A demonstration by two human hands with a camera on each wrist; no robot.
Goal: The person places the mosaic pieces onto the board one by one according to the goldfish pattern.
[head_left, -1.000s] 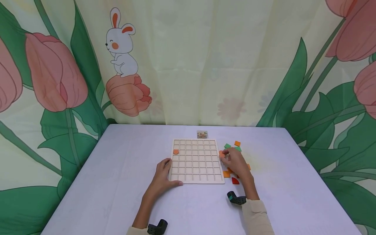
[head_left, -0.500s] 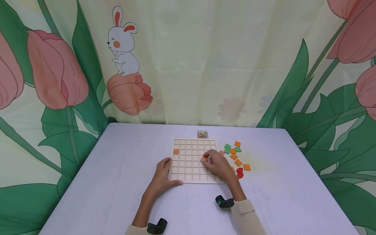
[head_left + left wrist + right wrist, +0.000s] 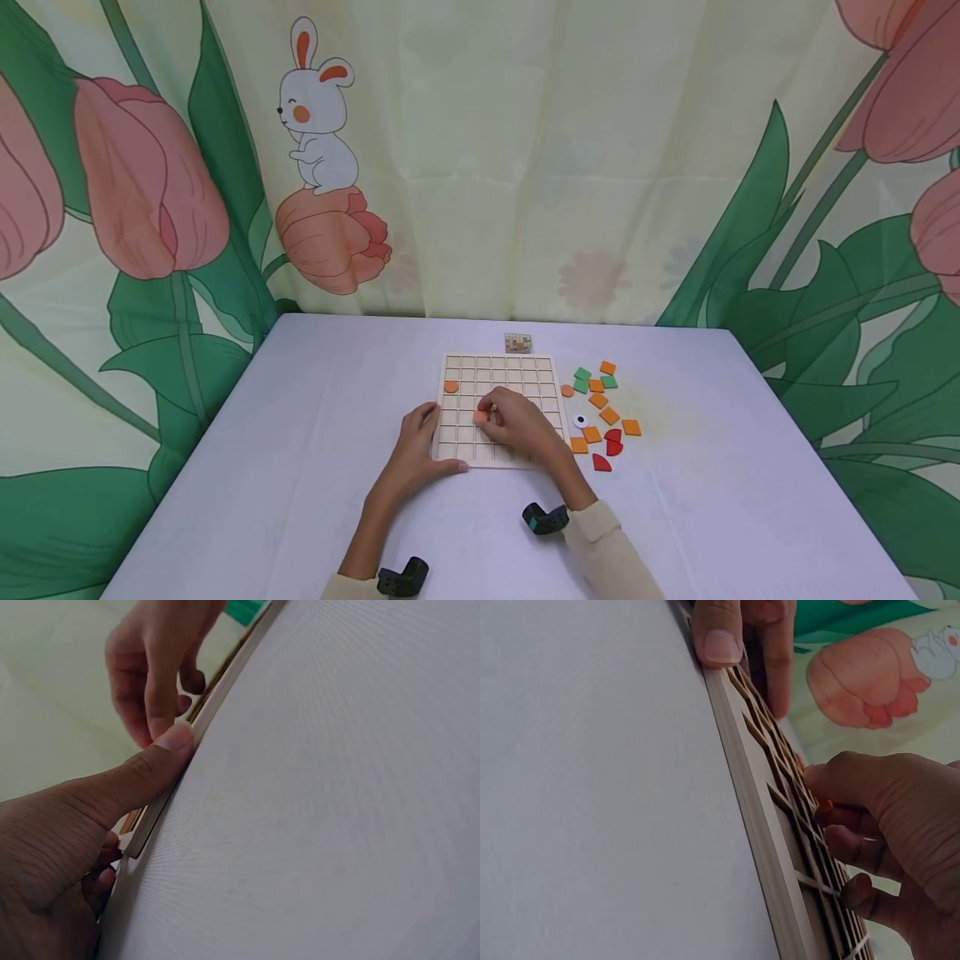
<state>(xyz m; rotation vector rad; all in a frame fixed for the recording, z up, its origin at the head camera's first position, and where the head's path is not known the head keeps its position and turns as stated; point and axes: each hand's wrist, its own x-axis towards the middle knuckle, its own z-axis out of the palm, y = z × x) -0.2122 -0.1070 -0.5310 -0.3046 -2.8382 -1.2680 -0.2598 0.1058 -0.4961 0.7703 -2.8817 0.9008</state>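
Note:
A pale wooden grid board [image 3: 528, 375] lies on the table. My left hand [image 3: 417, 450] holds its near left corner; in the left wrist view the thumb [image 3: 142, 776] lies along the board's edge and the other fingers are partly hidden behind the corner. Over the board's middle, my right hand [image 3: 517, 423] pinches an orange round piece [image 3: 480, 417] between thumb and fingers; a bit of orange shows by the fingertips in the right wrist view. Another orange round piece [image 3: 451, 387] sits in a cell at the board's left side.
Right of the board lie orange squares [image 3: 632, 427], green pieces [image 3: 582, 373], red quarter-round pieces [image 3: 602, 462], a loose orange disc [image 3: 567, 390] and a white eye piece [image 3: 581, 422]. A small patterned card-like item [image 3: 517, 342] is behind the board.
My right hand has moved left from the loose pieces to over the board's middle, carrying an orange round piece. The left hand stays on the corner.

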